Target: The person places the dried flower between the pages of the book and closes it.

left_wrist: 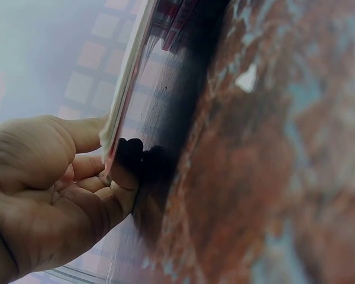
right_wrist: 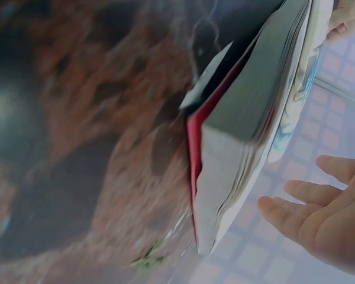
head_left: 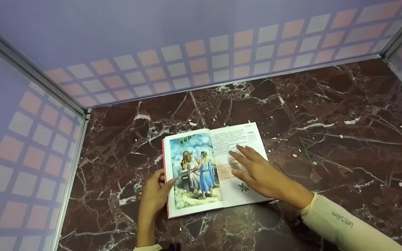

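One thick book (head_left: 222, 184), its red cover (right_wrist: 194, 139) beneath many paper pages, lies open on glossy, white-veined stone (head_left: 330, 195). My left hand (head_left: 155, 191) pinches the book's left edge. My right hand (head_left: 262, 176), holding nothing, fingers loosely spread, sits over the book's right half, probably just clear of the paper. Two robed figures (head_left: 201, 170) are printed on the book's left page.
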Tool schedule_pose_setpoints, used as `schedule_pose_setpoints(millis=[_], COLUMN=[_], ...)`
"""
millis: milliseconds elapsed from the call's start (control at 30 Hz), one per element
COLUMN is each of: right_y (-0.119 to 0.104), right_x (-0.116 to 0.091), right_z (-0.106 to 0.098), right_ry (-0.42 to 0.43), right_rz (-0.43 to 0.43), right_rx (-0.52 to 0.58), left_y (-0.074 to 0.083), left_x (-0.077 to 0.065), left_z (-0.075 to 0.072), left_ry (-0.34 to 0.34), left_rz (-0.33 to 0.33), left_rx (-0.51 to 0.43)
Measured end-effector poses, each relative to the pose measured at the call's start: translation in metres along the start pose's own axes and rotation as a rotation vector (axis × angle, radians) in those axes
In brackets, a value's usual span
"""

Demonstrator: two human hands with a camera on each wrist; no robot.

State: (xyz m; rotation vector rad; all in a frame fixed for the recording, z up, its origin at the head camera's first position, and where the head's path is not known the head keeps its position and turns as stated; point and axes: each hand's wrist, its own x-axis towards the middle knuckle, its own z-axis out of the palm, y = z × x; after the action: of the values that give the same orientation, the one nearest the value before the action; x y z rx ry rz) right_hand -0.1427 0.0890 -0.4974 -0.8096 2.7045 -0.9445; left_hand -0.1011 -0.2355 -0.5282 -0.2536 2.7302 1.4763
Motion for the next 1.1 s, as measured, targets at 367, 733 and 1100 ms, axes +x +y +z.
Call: schedule_pose_setpoints(millis=[367,733,1100], right_y=[0.015,0.029,0.046], right_x=[-0.003,-0.006,-0.015], right_z=[-0.012,-0.022,-0.036], right_ry=[0.022,0.054,0.081], right_rz=[0.05,0.067,0.108], right_rx=[-0.026,-0.066,-0.054], left_y=[-0.001,-0.001,0.001], left_x=[0.002,0.001,0.0], left_z=[-0.001,-0.001,0.0], left_ry=[0.004,0.003,-0.001], left_rz=[-0.025,-0.028,-0.049], left_rx=[0.0,0.022,0.027])
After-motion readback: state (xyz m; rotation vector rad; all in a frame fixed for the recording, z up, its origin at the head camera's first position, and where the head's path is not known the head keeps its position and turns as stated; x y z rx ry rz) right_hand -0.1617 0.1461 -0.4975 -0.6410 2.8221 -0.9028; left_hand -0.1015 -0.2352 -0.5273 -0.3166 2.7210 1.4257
